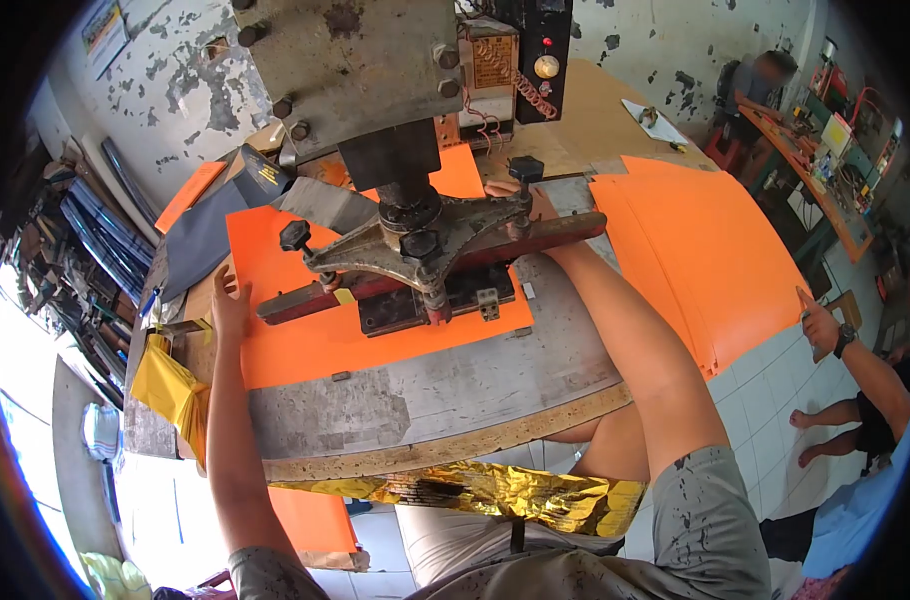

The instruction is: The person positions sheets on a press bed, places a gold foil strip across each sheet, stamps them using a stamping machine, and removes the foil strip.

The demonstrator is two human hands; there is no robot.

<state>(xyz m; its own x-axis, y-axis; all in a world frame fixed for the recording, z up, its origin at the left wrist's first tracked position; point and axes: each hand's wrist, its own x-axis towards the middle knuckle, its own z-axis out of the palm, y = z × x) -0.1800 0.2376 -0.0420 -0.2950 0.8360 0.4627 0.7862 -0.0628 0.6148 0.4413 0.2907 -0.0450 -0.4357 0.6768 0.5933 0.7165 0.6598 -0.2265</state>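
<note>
My left hand (231, 303) is at the left edge of a large orange sheet (285, 350), its fingers apart and slightly curled with nothing between them. That sheet lies on the grey metal bed (375, 405) of a heavy press (355, 80). A dark stamping block (395, 312) under a reddish crossbar (565, 232) covers the sheet's middle. My right hand (535, 203) reaches behind the right end of the crossbar, near a black knob (526, 170) and another orange piece (457, 172). Most of its fingers are hidden there.
A stack of orange sheets (705, 260) lies on the right. Gold foil (505, 493) hangs along the bed's front edge, and more yellow-gold foil (170, 385) sits at left. Dark grey sheets (210, 235) lie behind my left hand. A person's hand (821, 328) is beside the stack; another person (760, 85) sits farther back.
</note>
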